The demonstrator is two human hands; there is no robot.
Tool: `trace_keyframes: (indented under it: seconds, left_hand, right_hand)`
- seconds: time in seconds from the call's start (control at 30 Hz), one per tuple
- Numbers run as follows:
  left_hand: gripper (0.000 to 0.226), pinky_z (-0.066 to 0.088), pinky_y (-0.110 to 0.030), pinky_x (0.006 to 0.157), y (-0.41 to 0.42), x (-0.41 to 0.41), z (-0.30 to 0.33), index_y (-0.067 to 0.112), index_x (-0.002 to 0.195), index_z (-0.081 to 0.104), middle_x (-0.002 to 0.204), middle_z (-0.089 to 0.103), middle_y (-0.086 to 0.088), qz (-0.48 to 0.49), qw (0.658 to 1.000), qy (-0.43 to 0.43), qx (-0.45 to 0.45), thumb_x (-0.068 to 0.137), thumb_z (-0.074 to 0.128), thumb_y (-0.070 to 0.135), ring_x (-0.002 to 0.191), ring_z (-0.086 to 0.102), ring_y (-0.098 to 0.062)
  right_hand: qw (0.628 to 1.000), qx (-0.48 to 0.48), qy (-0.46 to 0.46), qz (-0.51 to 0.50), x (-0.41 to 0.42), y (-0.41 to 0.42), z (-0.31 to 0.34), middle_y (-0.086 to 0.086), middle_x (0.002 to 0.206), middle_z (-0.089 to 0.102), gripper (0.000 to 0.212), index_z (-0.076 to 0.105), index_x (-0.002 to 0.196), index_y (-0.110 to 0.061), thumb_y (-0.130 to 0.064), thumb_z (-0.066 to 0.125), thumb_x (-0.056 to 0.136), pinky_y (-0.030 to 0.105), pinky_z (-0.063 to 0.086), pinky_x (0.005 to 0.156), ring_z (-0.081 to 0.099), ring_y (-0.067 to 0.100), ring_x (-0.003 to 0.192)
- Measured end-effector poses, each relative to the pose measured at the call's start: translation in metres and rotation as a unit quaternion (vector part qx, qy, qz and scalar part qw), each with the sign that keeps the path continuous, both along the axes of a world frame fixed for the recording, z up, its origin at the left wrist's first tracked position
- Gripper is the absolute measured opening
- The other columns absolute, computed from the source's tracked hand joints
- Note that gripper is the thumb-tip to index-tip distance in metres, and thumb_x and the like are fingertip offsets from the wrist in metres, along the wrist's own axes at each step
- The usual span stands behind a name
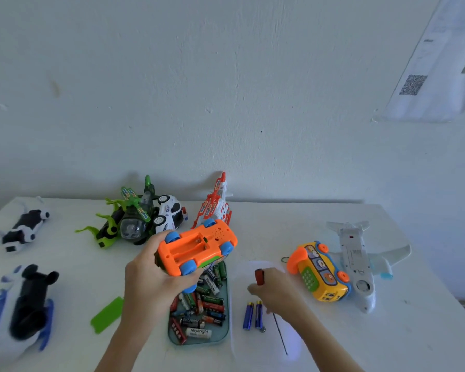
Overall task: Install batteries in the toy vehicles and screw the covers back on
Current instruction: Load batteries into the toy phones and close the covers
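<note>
Overhead, L hand fingers gripping upturned orange toy car, batt bay open, R hand fingers holding red-handled screwdriver

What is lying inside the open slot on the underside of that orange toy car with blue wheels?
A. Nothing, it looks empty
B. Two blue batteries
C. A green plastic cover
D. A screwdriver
A: the battery slot of the orange toy car with blue wheels, held upside down in the left hand, shows only bare orange plastic, while the two blue batteries lie on the white table.
</note>
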State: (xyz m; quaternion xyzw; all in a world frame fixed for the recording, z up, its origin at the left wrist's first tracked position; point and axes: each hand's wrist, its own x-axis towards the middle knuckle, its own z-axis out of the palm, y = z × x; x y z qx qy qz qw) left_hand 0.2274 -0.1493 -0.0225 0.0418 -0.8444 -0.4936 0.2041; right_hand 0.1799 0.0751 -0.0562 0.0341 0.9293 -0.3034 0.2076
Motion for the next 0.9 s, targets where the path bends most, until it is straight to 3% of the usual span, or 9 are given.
trace_keyframes:
  seconds: [0.13,0.17,0.27,0.33,0.5,0.73,0.9]
  left_hand:
    - [0.073,0.050,-0.011,0.068,-0.013,0.001,0.006,0.027,0.109,0.060,0.094,0.064,0.026,0.019,0.999,0.024,0.038,0.043,0.089,0.030,0.084,0.063,0.005]
    - [0.071,0.050,-0.011,0.068,-0.016,0.001,0.008,0.029,0.109,0.060,0.093,0.065,0.024,0.028,0.998,0.025,0.044,0.043,0.086,0.033,0.084,0.063,0.004]
    - [0.072,0.051,-0.014,0.068,-0.020,0.004,0.008,0.028,0.111,0.060,0.091,0.068,0.016,0.043,0.998,0.031,0.040,0.048,0.095,0.023,0.084,0.063,0.003]
    - [0.068,0.053,-0.018,0.068,-0.020,0.009,0.007,0.030,0.110,0.058,0.092,0.066,0.020,0.051,0.998,0.031,0.036,0.053,0.093,0.015,0.085,0.063,0.004]
    - [0.070,0.052,-0.018,0.066,-0.025,0.017,0.001,0.027,0.112,0.059,0.095,0.063,0.026,0.062,0.997,0.025,0.044,0.053,0.092,0.011,0.086,0.063,0.004]
    - [0.067,0.052,-0.025,0.070,-0.034,0.024,-0.003,0.027,0.111,0.059,0.095,0.064,0.025,0.076,0.996,0.019,0.048,0.054,0.092,0.014,0.085,0.064,0.002]
    - [0.070,0.053,-0.015,0.064,-0.040,0.024,-0.004,0.036,0.107,0.055,0.096,0.063,0.027,0.072,0.996,0.023,0.045,0.053,0.092,0.013,0.085,0.063,0.002]
  right_hand:
    - [0.982,-0.166,0.071,-0.047,-0.024,0.004,0.037,0.009,0.068,0.055,0.027,0.047,0.083,-0.008,-0.031,0.061,0.091,0.029,0.043,0.048,0.052,0.020,0.051]
    - [0.980,-0.162,0.101,-0.048,-0.034,0.002,0.044,0.009,0.072,0.053,0.029,0.045,0.089,-0.008,-0.032,0.061,0.091,0.028,0.040,0.047,0.049,0.019,0.054]
    - [0.986,-0.078,0.144,0.008,-0.066,-0.011,0.037,0.011,0.083,0.051,0.025,0.035,0.099,-0.006,-0.025,0.052,0.094,0.030,0.032,0.054,0.045,0.022,0.066]
    - [0.990,-0.013,0.132,0.056,-0.082,-0.017,0.018,0.014,0.090,0.051,0.019,0.032,0.096,-0.008,-0.018,0.048,0.094,0.032,0.032,0.058,0.046,0.026,0.074]
    - [0.978,0.134,0.087,0.134,-0.103,-0.016,-0.024,0.011,0.107,0.061,0.019,0.053,0.103,-0.010,-0.016,0.059,0.086,0.028,0.036,0.067,0.048,0.022,0.082]
    - [0.980,0.144,0.075,0.113,-0.105,-0.018,-0.033,0.005,0.091,0.066,0.019,0.067,0.098,-0.008,-0.021,0.065,0.084,0.021,0.036,0.051,0.055,0.017,0.075]
    - [0.983,0.119,0.093,0.103,-0.102,-0.017,-0.029,0.006,0.110,0.062,0.030,0.063,0.110,-0.009,-0.028,0.065,0.087,0.026,0.045,0.072,0.058,0.021,0.097]
